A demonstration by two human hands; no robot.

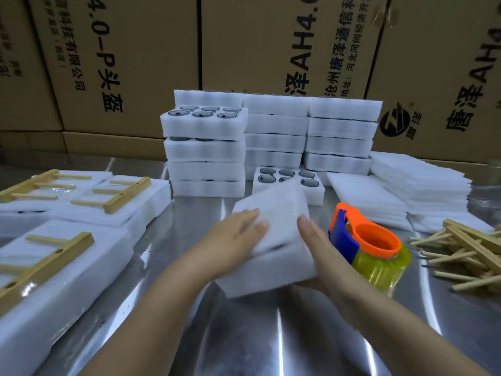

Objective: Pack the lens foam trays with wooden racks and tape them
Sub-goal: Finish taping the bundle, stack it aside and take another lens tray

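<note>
A white foam tray with a foam sheet over it (273, 240) lies tilted in the middle of the steel table. My left hand (233, 240) rests flat on its top, fingers straight. My right hand (317, 253) grips its right side, with the fingers wrapping underneath. An orange and blue tape dispenser with yellowish tape (371, 248) stands just right of the tray. Loose wooden racks and sticks (466, 253) are heaped at the right edge. An open tray showing dark lenses (290, 180) sits right behind the held one.
Stacks of lens foam trays (271, 139) stand at the back centre. Flat foam sheets (406, 185) are piled at the back right. Taped packs topped with wooden racks (67, 226) fill the left side. Cardboard boxes (271, 44) wall off the back.
</note>
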